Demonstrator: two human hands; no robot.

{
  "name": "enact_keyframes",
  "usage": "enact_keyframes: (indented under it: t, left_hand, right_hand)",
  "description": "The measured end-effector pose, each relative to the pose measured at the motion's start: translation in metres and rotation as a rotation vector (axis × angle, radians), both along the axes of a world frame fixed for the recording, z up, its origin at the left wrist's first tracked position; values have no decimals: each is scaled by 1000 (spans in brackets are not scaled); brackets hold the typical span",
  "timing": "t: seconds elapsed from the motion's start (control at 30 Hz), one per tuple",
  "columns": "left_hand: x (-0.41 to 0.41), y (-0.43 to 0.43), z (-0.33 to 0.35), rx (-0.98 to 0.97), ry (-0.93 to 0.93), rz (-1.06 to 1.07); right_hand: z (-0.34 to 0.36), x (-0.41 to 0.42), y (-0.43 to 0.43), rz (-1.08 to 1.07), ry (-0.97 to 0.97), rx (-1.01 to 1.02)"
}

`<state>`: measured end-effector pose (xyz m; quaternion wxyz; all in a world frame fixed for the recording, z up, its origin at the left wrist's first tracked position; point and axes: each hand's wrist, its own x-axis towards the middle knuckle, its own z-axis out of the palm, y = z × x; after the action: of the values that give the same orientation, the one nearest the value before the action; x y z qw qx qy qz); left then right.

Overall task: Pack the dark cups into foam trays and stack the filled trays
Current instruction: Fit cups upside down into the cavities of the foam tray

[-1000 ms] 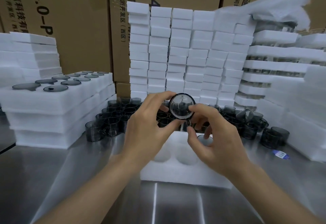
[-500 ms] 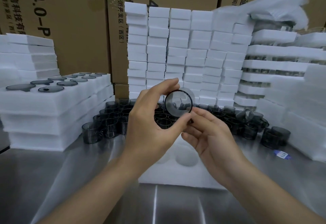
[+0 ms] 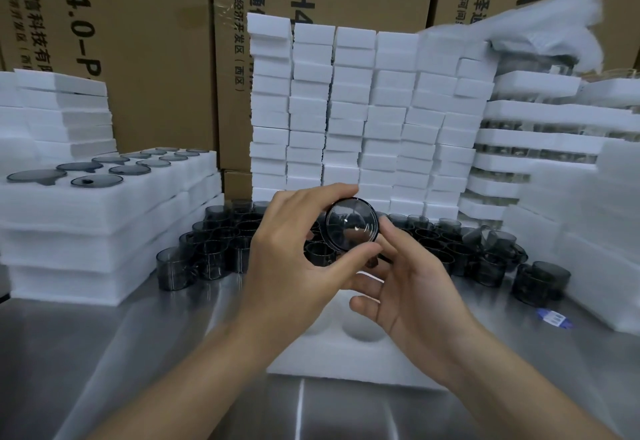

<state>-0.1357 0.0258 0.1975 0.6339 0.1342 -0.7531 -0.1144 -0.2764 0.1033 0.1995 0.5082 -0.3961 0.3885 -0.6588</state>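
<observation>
My left hand [image 3: 294,263] grips a dark see-through cup [image 3: 349,226], thumb below and fingers over the top, its round end turned toward me. My right hand [image 3: 408,287] is just under and right of the cup, palm up with fingers relaxed, an index fingertip touching its rim. Below both hands a white foam tray [image 3: 346,360] lies on the steel table, with round holes showing. Many loose dark cups [image 3: 214,249] crowd the table behind the hands.
Filled foam trays [image 3: 104,197] are stacked at the left, cup tops showing in the top one. Tall columns of foam blocks [image 3: 363,110] stand behind, more foam stacks [image 3: 554,145] at the right, cardboard boxes [image 3: 156,41] at the back. A small blue label [image 3: 554,318] lies at the right.
The cup went up slightly and tilted. My right hand let go of its rim, dropped below it and opened palm up, while my left hand kept hold.
</observation>
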Motion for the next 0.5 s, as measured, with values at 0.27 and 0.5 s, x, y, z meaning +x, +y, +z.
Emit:
enact_keyframes:
  t: [0.27, 0.5]
  left_hand:
    - [1, -14, -1, 231, -42, -151]
    - [-4, -8, 5, 992, 161, -632]
  right_hand:
    - [1, -10, -2, -120, -8, -63]
    - [-2, -17, -3, -490, 498, -330]
